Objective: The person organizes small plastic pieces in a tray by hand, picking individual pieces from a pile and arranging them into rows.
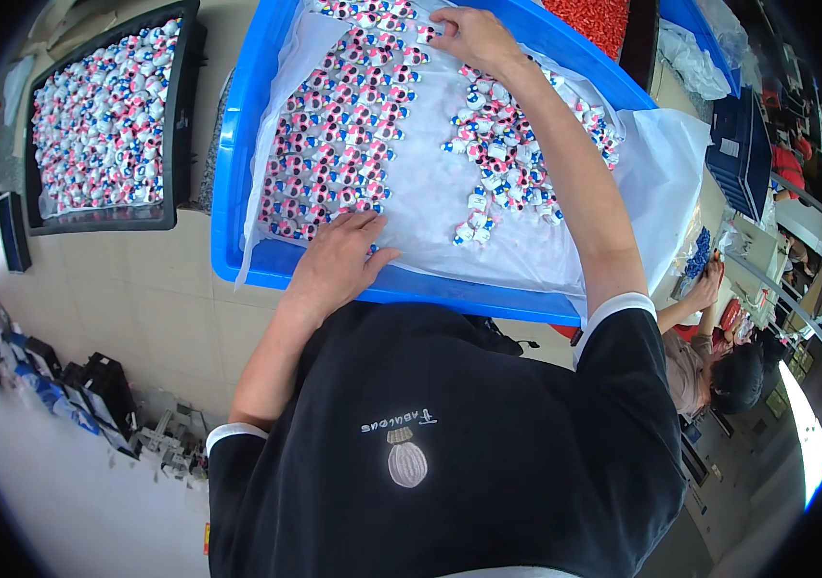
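Many small toy figures in pink, white and blue, with dark round spots, lie in close rows [334, 135] on a white plastic sheet [420, 173] inside a blue tray [228, 193]. My right hand [480, 40] is at the far end of the rows, its thumb and fingertips closed about a small figure [425, 35]. At the near end, my left hand [339, 258] rests over the last figures, fingers stretched and thumb apart. A bit of blue from one figure shows between them. A loose heap of similar figures [507, 159] lies on the right, partly behind my right forearm.
A black crate [180, 125] full of similar figures stands at the left. Red small parts [594, 24] fill a container beyond the tray. Plastic sheeting [661, 164] hangs over the tray's right edge. Another person [704, 356] works at the right, near blue parts [698, 252].
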`<state>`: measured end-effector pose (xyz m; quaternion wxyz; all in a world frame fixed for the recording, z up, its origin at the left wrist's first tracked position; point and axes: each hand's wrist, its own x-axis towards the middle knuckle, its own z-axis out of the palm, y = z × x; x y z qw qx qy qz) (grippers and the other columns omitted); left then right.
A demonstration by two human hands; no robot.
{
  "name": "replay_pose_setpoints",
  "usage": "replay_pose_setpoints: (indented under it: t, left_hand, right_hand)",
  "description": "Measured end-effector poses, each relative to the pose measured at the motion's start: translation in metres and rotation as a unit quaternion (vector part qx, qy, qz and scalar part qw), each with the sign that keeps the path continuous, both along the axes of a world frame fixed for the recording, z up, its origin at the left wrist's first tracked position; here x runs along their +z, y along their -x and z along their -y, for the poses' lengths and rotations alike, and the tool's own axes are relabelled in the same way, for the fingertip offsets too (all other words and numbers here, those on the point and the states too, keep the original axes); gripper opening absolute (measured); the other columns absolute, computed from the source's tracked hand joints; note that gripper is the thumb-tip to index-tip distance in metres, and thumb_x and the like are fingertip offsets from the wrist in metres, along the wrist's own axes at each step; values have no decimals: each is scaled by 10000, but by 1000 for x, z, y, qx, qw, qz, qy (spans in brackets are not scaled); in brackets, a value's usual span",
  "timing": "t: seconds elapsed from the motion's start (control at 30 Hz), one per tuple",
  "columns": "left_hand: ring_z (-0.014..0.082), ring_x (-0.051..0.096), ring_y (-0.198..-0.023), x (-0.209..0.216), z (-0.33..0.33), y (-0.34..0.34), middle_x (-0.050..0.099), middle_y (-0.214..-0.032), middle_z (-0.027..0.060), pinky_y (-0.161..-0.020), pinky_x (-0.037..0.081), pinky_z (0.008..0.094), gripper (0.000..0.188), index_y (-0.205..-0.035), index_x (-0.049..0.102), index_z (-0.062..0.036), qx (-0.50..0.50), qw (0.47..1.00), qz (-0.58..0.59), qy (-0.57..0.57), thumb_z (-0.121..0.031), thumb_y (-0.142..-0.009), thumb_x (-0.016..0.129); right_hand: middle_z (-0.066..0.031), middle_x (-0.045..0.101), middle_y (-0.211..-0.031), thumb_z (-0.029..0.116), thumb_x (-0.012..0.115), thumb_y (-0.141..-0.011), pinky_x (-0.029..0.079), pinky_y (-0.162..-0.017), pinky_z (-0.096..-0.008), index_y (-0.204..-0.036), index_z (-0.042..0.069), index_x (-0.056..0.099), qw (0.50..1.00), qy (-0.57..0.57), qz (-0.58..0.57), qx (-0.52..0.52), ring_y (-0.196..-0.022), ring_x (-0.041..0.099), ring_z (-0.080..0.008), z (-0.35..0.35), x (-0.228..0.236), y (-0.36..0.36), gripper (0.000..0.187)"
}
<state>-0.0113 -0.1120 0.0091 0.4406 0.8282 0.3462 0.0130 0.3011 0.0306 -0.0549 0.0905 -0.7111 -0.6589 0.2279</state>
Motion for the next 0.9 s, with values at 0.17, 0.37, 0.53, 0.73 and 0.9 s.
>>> replay_pose_setpoints:
  t: [0.17, 0.37, 0.53, 0.73, 0.9]
  left_hand:
    - [368, 573, -1104, 2, -1, -1, 612, -1172, 220, -961, 450, 416, 441, -1146, 604, 58, -1, 1000, 3, 7, -280, -866, 652]
    - [370, 571, -1107, 2, -1, -1, 611, -1173, 224, -963, 449, 415, 441, -1145, 604, 58, 0, 1000, -3, 11, -279, -864, 654]
    - [370, 570, -1105, -1, 1, 1, 612, -1168, 221, -961, 448, 419, 441, -1149, 601, 56, 1, 1000, -3, 3, -276, -864, 655]
    - [367, 563, -1114, -1, 0, 1, 609, -1170, 218, -960, 448, 420, 445, -1163, 593, 51, -4, 1000, -3, 6, -274, -864, 653]
    - [369, 564, -1113, -2, 1, 1, 609, -1172, 218, -961, 446, 419, 441, -1159, 595, 50, -1, 1000, 1, 2, -275, -866, 651]
  right_hand:
    - [-99, 690, -962, 310, 701, -803, 497, -854, -385, -1078, 75, 669, 999, -20, -28, -10, -936, 648, -278, 0, -12, 6, 363]
    - [-93, 678, -909, 291, 732, -785, 501, -821, -364, -1081, 74, 669, 997, -8, -74, -1, -883, 652, -262, -2, -11, 14, 372]
    - [-93, 669, -921, 271, 748, -772, 500, -822, -364, -1116, 79, 651, 997, 7, -80, 12, -879, 643, -261, 6, 1, 15, 405]
    - [-98, 650, -971, 251, 770, -748, 495, -835, -366, -1201, 98, 609, 994, 15, -109, 5, -918, 624, -255, 21, 12, 20, 505]
    - [-85, 654, -967, 277, 774, -749, 503, -832, -349, -1190, 96, 620, 994, 0, -110, 1, -894, 634, -233, 23, 9, 25, 501]
